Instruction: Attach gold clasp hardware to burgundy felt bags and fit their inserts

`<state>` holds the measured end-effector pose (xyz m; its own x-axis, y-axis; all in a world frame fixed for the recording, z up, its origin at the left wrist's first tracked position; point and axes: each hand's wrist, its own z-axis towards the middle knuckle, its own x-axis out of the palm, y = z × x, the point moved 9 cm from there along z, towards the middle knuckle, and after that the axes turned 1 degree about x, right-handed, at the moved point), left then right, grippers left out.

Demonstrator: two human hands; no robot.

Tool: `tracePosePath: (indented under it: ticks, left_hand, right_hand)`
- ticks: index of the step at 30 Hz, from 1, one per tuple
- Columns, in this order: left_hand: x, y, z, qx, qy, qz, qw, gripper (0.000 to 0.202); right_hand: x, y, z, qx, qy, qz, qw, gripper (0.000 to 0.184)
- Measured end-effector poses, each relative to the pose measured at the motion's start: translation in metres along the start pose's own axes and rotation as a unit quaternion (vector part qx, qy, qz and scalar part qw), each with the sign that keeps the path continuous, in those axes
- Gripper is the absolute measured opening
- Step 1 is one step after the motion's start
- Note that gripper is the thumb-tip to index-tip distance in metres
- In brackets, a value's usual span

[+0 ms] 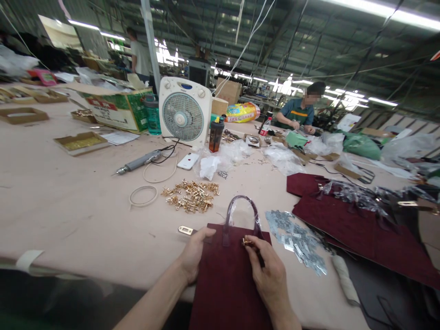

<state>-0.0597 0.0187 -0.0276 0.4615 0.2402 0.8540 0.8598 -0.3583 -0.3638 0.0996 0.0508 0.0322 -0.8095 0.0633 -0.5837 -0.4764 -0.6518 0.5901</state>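
A dark red handbag [227, 275] lies flat at the table's near edge, its plastic-wrapped handle [242, 211] arching up. My left hand [195, 254] grips the bag's upper left edge, fingers curled over it. My right hand [266, 270] pinches a small gold metal clasp [246, 241] against the bag's top middle. A gold plate [186, 230] lies just left of the bag. A heap of gold fittings [192, 196] sits beyond it, and a pile of silver metal plates [297, 240] lies to the right.
More dark red bags [360, 224] are stacked at the right. A white fan [184, 112], an electric screwdriver [137, 162], a phone [188, 161], cardboard boxes [113, 107] and plastic bags stand farther back. Another person [299, 112] works at the far end.
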Motion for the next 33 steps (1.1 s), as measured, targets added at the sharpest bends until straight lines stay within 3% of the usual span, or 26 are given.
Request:
tracePosePath:
  ticks: [6,23,33]
  left_hand:
    - [0.005,-0.005,0.000,0.034,0.021,0.013,0.999,0.049]
    - [0.013,0.001,-0.003,0.031,0.054,0.035,0.997,0.044]
    - [0.005,0.005,0.000,-0.001,0.005,0.038,0.999,0.045]
  right_hand:
    - [0.000,0.003,-0.001,-0.022,0.013,-0.007,1.000,0.028]
    - [0.003,0.003,-0.005,-0.052,0.030,-0.027,0.998,0.030]
    - [0.009,0.009,-0.005,-0.058,0.008,-0.073,0.996,0.032]
